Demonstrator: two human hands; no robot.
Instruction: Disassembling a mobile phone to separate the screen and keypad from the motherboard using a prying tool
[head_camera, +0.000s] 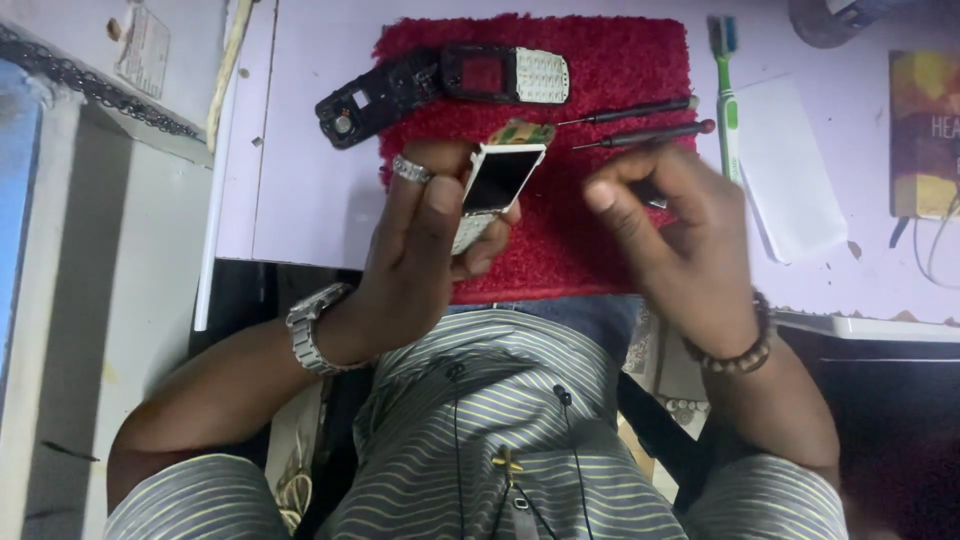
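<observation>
Your shirt (480, 440): grey, thin yellowish stripes, short sleeves. Your left hand (415, 250): silver ring (411, 169) on one finger, metal-link wristwatch (312, 325) at wrist. Your right hand (680, 235): brown beaded bracelet (740, 355) at wrist. Thin black cable (570, 440) down your chest.

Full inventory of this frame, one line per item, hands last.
phone part: 1, white frame with dark screen, in left hand over the mat
mat: 1, red, on the table
phone housing: 1, black, at the mat's top left edge
keypad cover: 1, black and white, top of the mat
screwdrivers: 2, dark, on the mat
toothbrush: 1, green and white, right of the mat
flat slab: 1, white, right of the toothbrush
table: 1, pale lilac
left hand: ring, metal wristwatch
right hand: bead bracelet, fingers pinched; contents unclear
</observation>
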